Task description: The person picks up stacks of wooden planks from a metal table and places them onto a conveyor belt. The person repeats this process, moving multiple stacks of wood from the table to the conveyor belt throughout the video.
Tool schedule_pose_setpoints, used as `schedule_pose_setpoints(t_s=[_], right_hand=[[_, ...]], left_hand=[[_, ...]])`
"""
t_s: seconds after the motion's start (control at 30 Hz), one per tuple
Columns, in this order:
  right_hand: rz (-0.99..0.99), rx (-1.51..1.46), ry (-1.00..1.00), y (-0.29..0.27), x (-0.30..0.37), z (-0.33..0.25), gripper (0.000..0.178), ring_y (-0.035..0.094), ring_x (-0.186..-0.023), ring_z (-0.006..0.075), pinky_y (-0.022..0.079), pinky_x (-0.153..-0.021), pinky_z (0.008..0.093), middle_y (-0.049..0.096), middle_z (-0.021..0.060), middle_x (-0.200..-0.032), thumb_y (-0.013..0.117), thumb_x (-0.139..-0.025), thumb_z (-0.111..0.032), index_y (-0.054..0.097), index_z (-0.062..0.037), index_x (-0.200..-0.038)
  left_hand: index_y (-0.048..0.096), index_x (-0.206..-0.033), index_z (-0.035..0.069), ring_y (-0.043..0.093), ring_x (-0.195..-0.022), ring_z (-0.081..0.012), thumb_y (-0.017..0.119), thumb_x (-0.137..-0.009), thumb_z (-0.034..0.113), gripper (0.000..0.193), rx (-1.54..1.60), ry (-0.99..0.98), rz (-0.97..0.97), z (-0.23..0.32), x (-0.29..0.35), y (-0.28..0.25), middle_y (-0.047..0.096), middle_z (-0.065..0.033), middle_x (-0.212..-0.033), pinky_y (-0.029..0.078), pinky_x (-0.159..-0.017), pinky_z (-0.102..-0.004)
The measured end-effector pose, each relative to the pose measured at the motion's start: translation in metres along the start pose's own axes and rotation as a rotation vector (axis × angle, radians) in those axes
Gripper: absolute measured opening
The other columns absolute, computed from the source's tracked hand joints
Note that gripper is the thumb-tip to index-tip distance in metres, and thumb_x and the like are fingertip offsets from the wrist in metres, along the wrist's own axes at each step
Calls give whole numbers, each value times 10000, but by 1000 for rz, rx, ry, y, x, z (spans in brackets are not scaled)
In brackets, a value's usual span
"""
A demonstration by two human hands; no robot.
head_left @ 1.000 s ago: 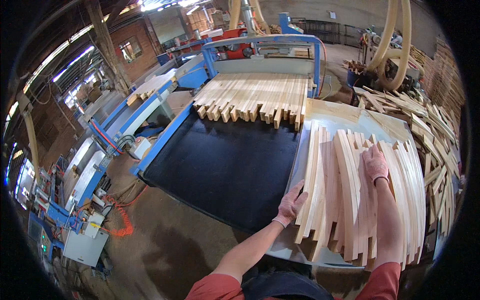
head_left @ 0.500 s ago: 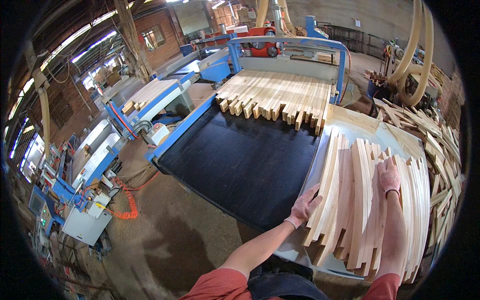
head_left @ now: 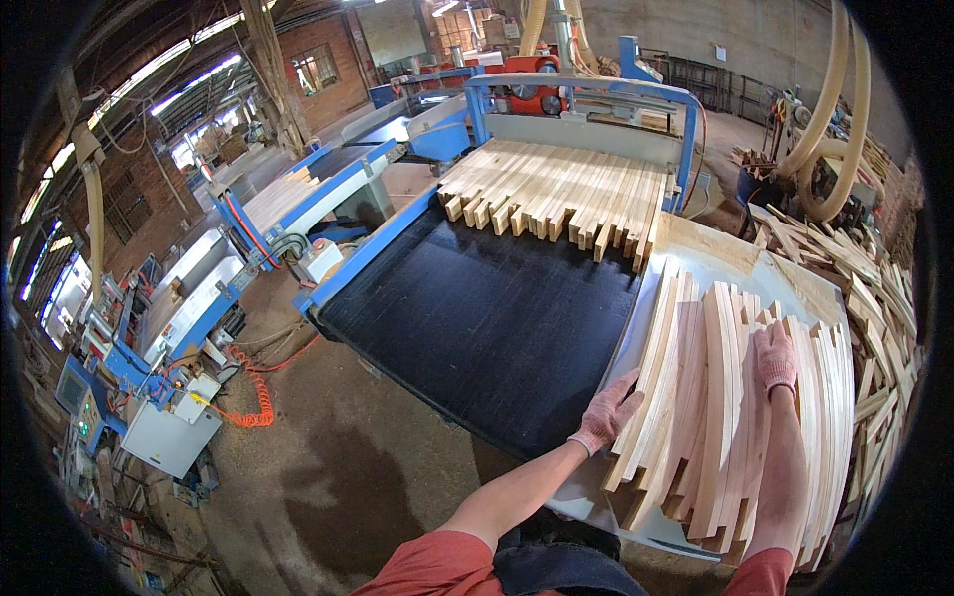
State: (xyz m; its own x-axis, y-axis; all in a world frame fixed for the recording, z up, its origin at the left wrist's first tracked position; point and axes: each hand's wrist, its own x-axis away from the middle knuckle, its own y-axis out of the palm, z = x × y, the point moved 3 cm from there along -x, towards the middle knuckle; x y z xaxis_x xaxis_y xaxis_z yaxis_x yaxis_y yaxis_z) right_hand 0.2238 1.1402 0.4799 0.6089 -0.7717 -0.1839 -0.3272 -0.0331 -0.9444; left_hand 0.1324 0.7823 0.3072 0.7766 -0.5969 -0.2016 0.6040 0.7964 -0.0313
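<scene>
My left hand [head_left: 607,411], in a pinkish work glove, rests against the left side of a batch of long pale wooden strips [head_left: 725,417]. Its fingers are extended along the outermost strip, with the thumb apart. On top of the same batch, toward the far ends, lies my gloved right hand [head_left: 775,358], fingers stretched forward with their tips partly hidden among the strips. The strips lie side by side on a smooth metal side table [head_left: 624,348], their near ends uneven.
Left of the side table is a wide black conveyor belt [head_left: 487,328] with a blue frame. A row of wooden strips [head_left: 556,194] lies at its far end below a blue gantry [head_left: 586,81]. Loose scrap strips [head_left: 874,328] pile at right. Another machine [head_left: 189,338] stands left.
My view has tilted slightly. My hands stay on the strips, almost in place. Wood on the left-hand conveyor has shifted, showing dark belt at its far end.
</scene>
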Motion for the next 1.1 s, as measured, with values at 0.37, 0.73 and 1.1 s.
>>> schedule_pose_setpoints(t_s=[0.37, 0.73, 1.1], right_hand=[[-24, 251, -368, 45, -19, 41, 450, 662, -1251, 476, 515, -1084, 556, 688, 318, -1325, 567, -1023, -400, 664, -33, -1265], [-63, -159, 18, 38, -23, -46, 562, 656, -1297, 453, 513, -1114, 543, 687, 293, -1353, 560, -1019, -500, 634, -49, -1347], [-452, -301, 121, -9, 16, -4, 795, 659, -1316, 415, 518, -1115, 488, 675, 308, -1401, 620, -970, -566, 566, 42, -1480]], left_hand=[[528, -1594, 64, 599, -1437, -329, 621, -1078, 333, 589, -162, 19, -15, 5, 4, -11, 613, -218, -1548, 444, -1211, -389], [572, -1520, -30, 600, -1368, -349, 619, -1063, 203, 515, 92, -50, 41, -21, -37, -45, 563, -228, -1564, 470, -1163, -369], [432, -1605, -60, 395, -1526, -486, 559, -1082, 447, 739, -1290, 247, -357, 59, -53, 5, 414, -314, -1659, 238, -1297, -560]])
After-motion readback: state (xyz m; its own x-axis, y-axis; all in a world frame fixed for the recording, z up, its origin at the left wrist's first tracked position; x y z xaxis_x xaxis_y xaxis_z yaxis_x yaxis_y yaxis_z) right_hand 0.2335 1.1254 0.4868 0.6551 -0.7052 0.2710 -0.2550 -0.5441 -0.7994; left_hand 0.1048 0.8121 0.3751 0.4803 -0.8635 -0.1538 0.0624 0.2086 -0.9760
